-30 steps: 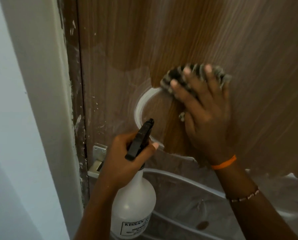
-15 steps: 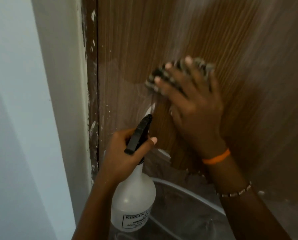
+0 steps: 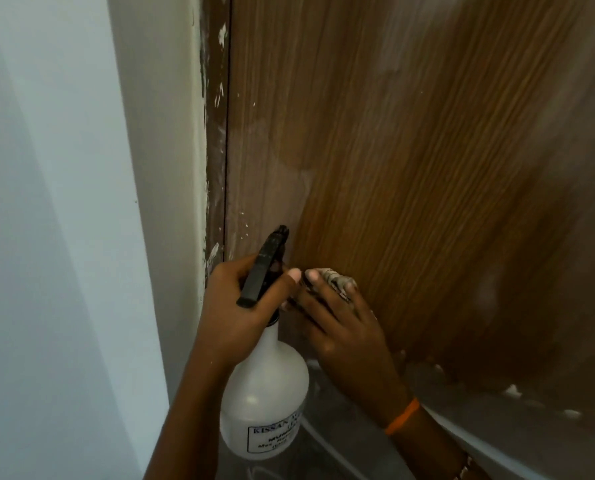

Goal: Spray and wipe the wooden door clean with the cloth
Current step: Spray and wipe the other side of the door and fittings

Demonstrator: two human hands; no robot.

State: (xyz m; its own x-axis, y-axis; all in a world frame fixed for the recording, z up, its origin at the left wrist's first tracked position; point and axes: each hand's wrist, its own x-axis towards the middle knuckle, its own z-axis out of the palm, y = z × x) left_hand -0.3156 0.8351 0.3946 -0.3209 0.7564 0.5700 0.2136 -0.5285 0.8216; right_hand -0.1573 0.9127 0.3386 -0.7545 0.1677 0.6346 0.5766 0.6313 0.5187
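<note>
The wooden door (image 3: 410, 161) fills the right of the view, darker where wet and dull and whitish near its left edge. My right hand (image 3: 344, 327) presses a striped cloth (image 3: 337, 280) flat against the door low down; only the cloth's top edge shows past my fingers. My left hand (image 3: 233, 306) grips the neck of a white spray bottle (image 3: 264, 403) with a black trigger head (image 3: 266, 265), held upright just left of the right hand, nozzle close to the door.
A paint-flecked brown door frame (image 3: 216, 133) and a white wall (image 3: 64, 202) stand to the left. Below the hands, a dusty grey film with white foamy streaks (image 3: 496, 431) covers the lower door.
My right hand has slid the cloth down and to the left on the door until it sits beside my left hand. The bottle stays in my left hand, and the view has shifted.
</note>
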